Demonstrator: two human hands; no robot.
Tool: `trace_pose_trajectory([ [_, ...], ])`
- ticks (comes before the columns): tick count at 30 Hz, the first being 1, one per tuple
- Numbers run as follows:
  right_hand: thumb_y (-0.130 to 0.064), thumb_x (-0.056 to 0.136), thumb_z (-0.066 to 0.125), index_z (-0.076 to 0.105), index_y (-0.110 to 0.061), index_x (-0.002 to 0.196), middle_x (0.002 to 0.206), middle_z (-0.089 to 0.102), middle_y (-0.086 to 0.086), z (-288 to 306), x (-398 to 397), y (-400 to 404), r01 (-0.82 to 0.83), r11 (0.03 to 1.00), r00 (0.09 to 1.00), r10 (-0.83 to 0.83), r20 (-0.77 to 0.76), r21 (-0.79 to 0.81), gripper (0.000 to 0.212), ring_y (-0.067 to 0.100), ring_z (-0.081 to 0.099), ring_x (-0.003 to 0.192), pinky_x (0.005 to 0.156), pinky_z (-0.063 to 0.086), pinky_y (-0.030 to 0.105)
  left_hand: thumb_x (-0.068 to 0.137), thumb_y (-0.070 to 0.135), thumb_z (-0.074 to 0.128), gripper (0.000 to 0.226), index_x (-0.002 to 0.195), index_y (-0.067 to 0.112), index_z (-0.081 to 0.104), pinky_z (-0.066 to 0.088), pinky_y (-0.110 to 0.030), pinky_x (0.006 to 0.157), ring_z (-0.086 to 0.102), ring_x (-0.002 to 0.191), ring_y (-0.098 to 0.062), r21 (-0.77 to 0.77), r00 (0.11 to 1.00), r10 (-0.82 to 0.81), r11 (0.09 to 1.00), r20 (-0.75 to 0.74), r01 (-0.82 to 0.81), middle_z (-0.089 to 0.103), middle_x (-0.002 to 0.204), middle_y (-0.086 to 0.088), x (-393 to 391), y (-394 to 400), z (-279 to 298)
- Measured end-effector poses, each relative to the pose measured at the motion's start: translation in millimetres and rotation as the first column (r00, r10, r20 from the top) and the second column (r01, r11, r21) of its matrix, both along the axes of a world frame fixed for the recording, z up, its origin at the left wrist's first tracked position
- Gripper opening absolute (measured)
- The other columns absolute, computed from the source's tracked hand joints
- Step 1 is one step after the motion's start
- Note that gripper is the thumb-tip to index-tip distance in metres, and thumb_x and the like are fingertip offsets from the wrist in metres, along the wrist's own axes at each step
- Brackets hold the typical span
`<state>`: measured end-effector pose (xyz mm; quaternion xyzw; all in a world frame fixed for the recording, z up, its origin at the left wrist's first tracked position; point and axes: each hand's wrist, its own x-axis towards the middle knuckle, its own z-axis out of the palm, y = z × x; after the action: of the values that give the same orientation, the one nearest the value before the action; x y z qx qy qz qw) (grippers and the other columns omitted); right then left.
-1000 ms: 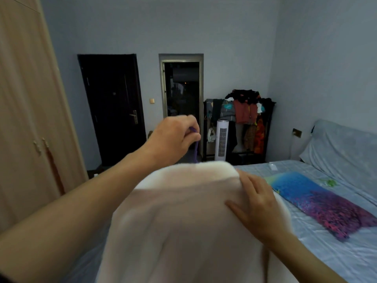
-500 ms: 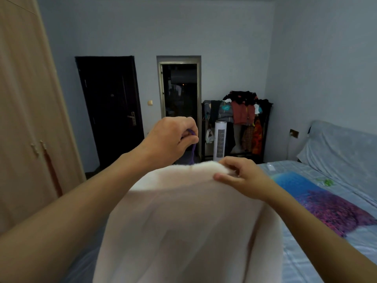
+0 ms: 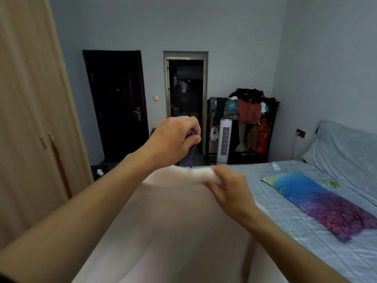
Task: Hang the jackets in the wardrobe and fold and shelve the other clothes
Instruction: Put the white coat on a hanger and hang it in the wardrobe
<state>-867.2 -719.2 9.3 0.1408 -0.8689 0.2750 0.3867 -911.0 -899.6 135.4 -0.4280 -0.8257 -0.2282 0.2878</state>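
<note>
My left hand [image 3: 173, 137] is closed tight around the top of a purple hanger [image 3: 190, 154], held up in front of me so the white jacket [image 3: 173, 221] can drape freely below it. The jacket hangs from that hanger straight down before me, covering most of what lies under my arms. My right hand [image 3: 228, 186] is pinched shut on the jacket's top edge, just right of the hanger; I judge I am pulling the shoulder or collar into place so the garment sits evenly and will not slide off. How the hanger sits inside the jacket is hidden by the fabric. The wardrobe [image 3: 30, 119] stands left of the jacket, its doors shut, so they must be opened before I can hang anything. The bed [image 3: 306, 231] lies right of the jacket, with a blue and purple cloth [image 3: 326, 203] spread on it.
</note>
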Motion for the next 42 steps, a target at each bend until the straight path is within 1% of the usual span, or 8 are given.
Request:
trace_pose_trajectory([
  [4, -0.027, 0.085, 0.071, 0.066, -0.018, 0.101, 0.091, 0.065, -0.005, 13.2, 2.2, -6.4, -0.037, 0.999, 0.999, 0.038, 0.016, -0.037, 0.019, 0.01, 0.058, 0.081, 0.072, 0.046, 0.023, 0.094, 0.019, 0.064, 0.003, 0.091, 0.02, 0.062, 0.038, -0.014, 0.066, 0.053, 0.07, 0.0, -0.015, 1.0, 0.0, 1.0, 0.011, 0.0, 0.053, 0.076, 0.017, 1.4, -11.0, 13.2],
  [9, -0.059, 0.078, 0.059, 0.062, -0.03, 0.092, 0.083, 0.059, -0.016, 16.6, 3.0, 17.1, -0.115, 0.992, 0.979, 0.106, 0.173, 0.046, 0.032, 0.003, 0.055, 0.078, 0.067, 0.043, 0.019, 0.094, 0.018, 0.064, 0.009, 0.088, 0.024, 0.06, 0.042, -0.013, 0.068, 0.057, 0.075, -0.003, 0.004, 0.999, 0.003, 1.0, 0.044, -0.003, 0.057, 0.082, 0.014, -1.2, -36.4, 9.1],
  [13, -0.051, 0.081, 0.061, 0.055, -0.026, 0.081, 0.076, 0.051, -0.015, 4.4, -0.7, 20.2, -0.059, 0.981, 0.979, 0.02, 0.204, 0.186, 0.025, -0.001, 0.047, 0.071, 0.061, 0.032, 0.021, 0.093, 0.017, 0.065, 0.003, 0.09, 0.018, 0.064, 0.051, -0.024, 0.071, 0.061, 0.077, -0.007, 0.051, 0.997, 0.007, 0.999, 0.075, -0.011, 0.061, 0.085, 0.009, -6.1, -48.0, -3.7],
  [20, -0.038, 0.084, 0.061, 0.059, -0.022, 0.088, 0.079, 0.055, -0.013, -10.6, 9.1, -4.0, 0.023, 0.993, 0.995, -0.035, 0.098, 0.12, 0.017, 0.005, 0.048, 0.069, 0.064, 0.035, 0.017, 0.09, 0.02, 0.07, 0.004, 0.092, 0.021, 0.066, 0.04, -0.016, 0.069, 0.054, 0.075, -0.005, 0.055, 0.999, 0.003, 0.998, 0.039, -0.005, 0.057, 0.081, 0.013, -12.1, -73.3, -17.6],
  [24, -0.032, 0.086, 0.065, 0.06, -0.022, 0.092, 0.082, 0.056, -0.012, -7.7, 15.7, -15.3, 0.059, 0.99, 0.995, -0.069, 0.076, 0.129, 0.012, 0.008, 0.051, 0.072, 0.067, 0.039, 0.025, 0.086, 0.025, 0.073, 0.035, 0.118, 0.023, 0.061, 0.04, -0.023, 0.084, 0.048, 0.098, -0.008, 0.162, 0.987, 0.159, 0.974, 0.005, -0.158, 0.057, 0.108, 0.01, -7.6, -109.2, -45.4],
  [29, -0.024, 0.086, 0.072, 0.057, -0.023, 0.085, 0.079, 0.055, -0.011, -0.8, 20.3, -23.6, 0.118, 0.985, 0.989, -0.128, 0.073, 0.127, 0.015, 0.01, 0.05, 0.071, 0.064, 0.035, 0.023, 0.085, 0.017, 0.072, 0.015, 0.096, 0.023, 0.063, 0.043, -0.014, 0.064, 0.056, 0.075, -0.008, 0.467, 0.95, 0.269, 0.827, 0.158, -0.312, 0.061, 0.083, 0.008, 28.3, -138.6, -86.1],
  [35, -0.026, 0.083, 0.073, 0.061, -0.016, 0.079, 0.068, 0.06, -0.002, 8.5, 11.9, -51.7, 0.174, 0.983, 0.981, -0.178, 0.075, 0.053, 0.016, 0.014, 0.052, 0.062, 0.058, 0.035, 0.03, 0.09, 0.033, 0.067, 0.008, 0.085, 0.027, 0.07, 0.051, -0.019, 0.063, 0.062, 0.069, -0.001, 0.355, 0.869, 0.084, 0.89, 0.488, -0.286, 0.068, 0.073, 0.011, 59.1, -104.5, -114.6],
  [42, -0.031, 0.083, 0.06, 0.059, -0.015, 0.072, 0.062, 0.057, -0.005, -5.6, 33.1, -101.0, 0.134, 0.976, 0.982, -0.107, 0.155, -0.175, 0.019, 0.011, 0.052, 0.06, 0.051, 0.035, 0.017, 0.062, 0.074, 0.066, 0.069, 0.104, 0.019, 0.067, 0.059, -0.041, 0.082, 0.07, 0.087, -0.008, 0.531, 0.626, -0.234, 0.776, 0.744, -0.34, 0.074, 0.095, 0.004, 65.8, -54.0, -124.0],
])
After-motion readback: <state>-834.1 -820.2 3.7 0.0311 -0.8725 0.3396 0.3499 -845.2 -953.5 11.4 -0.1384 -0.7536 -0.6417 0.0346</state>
